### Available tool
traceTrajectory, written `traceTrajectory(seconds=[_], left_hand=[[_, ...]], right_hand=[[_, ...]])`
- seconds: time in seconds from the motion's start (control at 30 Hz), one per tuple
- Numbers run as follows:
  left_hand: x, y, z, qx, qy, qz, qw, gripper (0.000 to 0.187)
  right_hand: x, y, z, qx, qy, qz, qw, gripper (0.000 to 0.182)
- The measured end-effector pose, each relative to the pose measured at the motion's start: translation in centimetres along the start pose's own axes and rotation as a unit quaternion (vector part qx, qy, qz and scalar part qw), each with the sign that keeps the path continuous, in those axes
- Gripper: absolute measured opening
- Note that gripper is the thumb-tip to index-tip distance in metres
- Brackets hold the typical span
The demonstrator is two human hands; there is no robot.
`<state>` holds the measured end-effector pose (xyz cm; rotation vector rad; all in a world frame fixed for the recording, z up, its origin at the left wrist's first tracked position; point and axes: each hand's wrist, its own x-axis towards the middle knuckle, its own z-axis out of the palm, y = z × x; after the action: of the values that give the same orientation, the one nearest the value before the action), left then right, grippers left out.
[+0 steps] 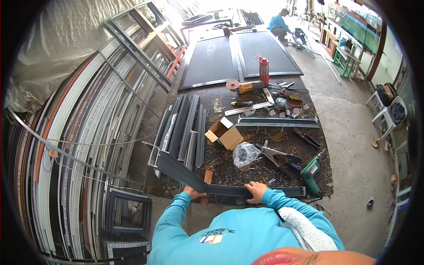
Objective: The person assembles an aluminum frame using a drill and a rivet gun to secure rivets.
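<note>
Two dark grey metal profiles meet at an angle near the table's front edge. The angled profile (180, 171) runs up to the left, and the straight profile (282, 191) lies along the edge to the right. Close to where they meet, my left hand (194, 192) is closed around the metal, fingers partly hidden. My right hand (256, 192) grips the straight profile from above, fingers bent over it. A wooden strip (207, 177) passes beneath the joint. To the right of the straight profile's end rests a green power drill (312, 174).
Stacked profiles (182, 128), an open cardboard box (224, 133), a plastic bag (246, 154), a clamp (276, 157), an angle grinder (245, 86) and a red bottle (263, 70) lie or stand on the table. Long profiles (79, 154) fill the left rack. A co-worker (279, 26) crouches far back.
</note>
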<state>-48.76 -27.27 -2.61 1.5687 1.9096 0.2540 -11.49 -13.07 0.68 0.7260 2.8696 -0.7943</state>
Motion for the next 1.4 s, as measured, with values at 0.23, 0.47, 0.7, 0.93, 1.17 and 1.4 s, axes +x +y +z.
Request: traceTrajectory(seconds=[0.23, 0.47, 0.7, 0.93, 1.17, 1.4], left_hand=[[-4.1, 6.6, -7.0, -0.198, 0.063, 0.014, 0.978, 0.058], [-5.4, 16.2, -19.4, -0.315, 0.185, 0.180, 0.913, 0.056], [-6.9, 21.6, -30.0, -0.369, 0.176, 0.331, 0.851, 0.034], [-6.1, 25.8, -32.6, -0.343, 0.119, 0.436, 0.823, 0.048], [-5.3, 22.3, -27.2, -0.645, -0.100, 0.203, 0.730, 0.048], [-3.6, 19.5, -18.4, -0.841, -0.298, 0.241, 0.383, 0.044]], right_hand=[[-0.1, -0.5, -4.2, 0.039, 0.000, -0.016, 0.999, 0.071], [0.8, -3.6, -13.0, 0.051, 0.207, -0.046, 0.976, 0.063], [1.5, -9.4, -17.5, 0.176, 0.330, -0.101, 0.922, 0.049], [3.6, -12.9, -14.6, 0.288, 0.393, -0.091, 0.869, 0.051], [0.4, -12.9, -12.8, 0.183, 0.465, 0.022, 0.866, 0.050], [-2.5, -12.0, -11.3, 0.115, 0.461, 0.065, 0.878, 0.055]])
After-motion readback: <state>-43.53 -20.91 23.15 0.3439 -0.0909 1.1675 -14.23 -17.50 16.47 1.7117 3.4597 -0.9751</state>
